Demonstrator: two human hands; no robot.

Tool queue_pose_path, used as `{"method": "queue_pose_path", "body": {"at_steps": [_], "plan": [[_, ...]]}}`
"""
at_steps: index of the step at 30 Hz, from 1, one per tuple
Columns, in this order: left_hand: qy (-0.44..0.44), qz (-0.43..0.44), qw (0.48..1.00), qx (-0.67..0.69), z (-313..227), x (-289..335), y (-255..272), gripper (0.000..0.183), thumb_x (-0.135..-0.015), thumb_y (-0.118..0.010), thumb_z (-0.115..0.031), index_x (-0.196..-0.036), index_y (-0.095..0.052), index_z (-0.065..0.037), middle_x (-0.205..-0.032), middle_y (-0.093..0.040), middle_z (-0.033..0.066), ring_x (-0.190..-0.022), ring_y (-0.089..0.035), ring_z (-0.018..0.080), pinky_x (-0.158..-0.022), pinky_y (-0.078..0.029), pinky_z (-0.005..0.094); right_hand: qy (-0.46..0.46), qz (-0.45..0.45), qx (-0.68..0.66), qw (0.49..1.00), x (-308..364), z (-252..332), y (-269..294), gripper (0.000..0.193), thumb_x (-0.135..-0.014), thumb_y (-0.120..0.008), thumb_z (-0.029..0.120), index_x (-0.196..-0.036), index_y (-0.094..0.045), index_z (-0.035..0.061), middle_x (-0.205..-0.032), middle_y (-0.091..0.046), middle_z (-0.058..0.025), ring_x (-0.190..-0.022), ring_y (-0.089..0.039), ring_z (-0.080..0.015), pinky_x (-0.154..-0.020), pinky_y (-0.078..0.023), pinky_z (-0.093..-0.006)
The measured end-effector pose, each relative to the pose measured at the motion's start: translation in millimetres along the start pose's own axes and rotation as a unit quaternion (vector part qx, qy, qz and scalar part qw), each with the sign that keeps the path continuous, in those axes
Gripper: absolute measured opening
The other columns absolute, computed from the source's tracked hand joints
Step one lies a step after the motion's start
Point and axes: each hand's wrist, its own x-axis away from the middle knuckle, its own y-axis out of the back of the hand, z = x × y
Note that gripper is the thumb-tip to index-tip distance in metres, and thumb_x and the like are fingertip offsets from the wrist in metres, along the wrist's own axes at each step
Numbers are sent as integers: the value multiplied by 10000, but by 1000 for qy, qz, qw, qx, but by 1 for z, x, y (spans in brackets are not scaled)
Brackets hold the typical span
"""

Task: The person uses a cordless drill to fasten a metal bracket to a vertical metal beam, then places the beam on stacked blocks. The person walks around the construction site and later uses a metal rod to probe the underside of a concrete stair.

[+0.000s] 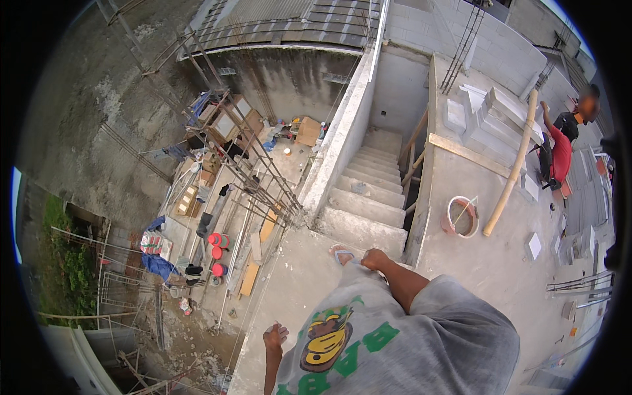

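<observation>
My left hand (275,336) hangs beside the hem of my grey shirt, over the edge of the concrete landing (280,266). Its fingers are loosely bent and a little apart, with nothing seen in them. In front of my body, my right hand (375,259) is closed next to my trouser leg. Its fingertips are turned away, so whether it grips cloth or anything else is hidden. One foot in a flip-flop (342,255) stands on the landing near the top of the concrete stairs (366,210).
The stairs descend between a low wall (349,125) and an open gap with wooden props. On the right slab are a bucket (461,217), a wooden pole (513,174), stacked white blocks (497,118) and another person (561,148). Far below left lies a cluttered yard with red containers (217,252).
</observation>
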Motion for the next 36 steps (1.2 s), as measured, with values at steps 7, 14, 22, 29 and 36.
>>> {"method": "queue_pose_path", "body": {"at_steps": [7,14,22,29,36], "plan": [[-41,-17,998,45,31,5,-1,473,-924,-529,-390,-1131,-546,35,-959,-656,157,-801,-651,235,-679,-500,333,-64,63,45,995,65,-49,4,473,-737,-539,388,-908,-694,-25,-984,-651,-246,-955,-627,-364,-842,-490,-414],[69,42,997,20,110,25,-12,389,-934,-521,-358,-1066,-559,6,-881,-642,126,-728,-641,236,-559,-461,317,-12,-39,44,998,75,-70,-22,467,-748,-545,392,-946,-689,-6,-1039,-632,-259,-1004,-602,-380,-871,-474,-417],[19,51,998,-19,90,21,-22,476,-934,-511,-379,-1153,-523,43,-1029,-629,183,-876,-638,283,-679,-479,383,-13,-11,74,997,83,-108,-44,465,-815,-486,471,-916,-686,63,-1030,-640,-208,-980,-597,-375,-855,-474,-425],[11,7,997,-75,40,14,-48,451,-912,-545,-394,-1088,-559,21,-962,-650,164,-804,-650,255,-638,-464,373,-51,-67,-52,995,83,-132,-12,493,-768,-512,373,-1015,-651,-31,-1092,-612,-261,-1039,-580,-385,-918,-453,-406],[23,46,984,-169,-25,19,-163,416,-911,-536,-370,-1083,-562,8,-935,-663,148,-758,-653,251,-632,-460,366,-77,-37,-111,990,82,-217,32,488,-764,-523,371,-1044,-646,-9,-1114,-609,-246,-1063,-575,-375,-930,-449,-406]]}}
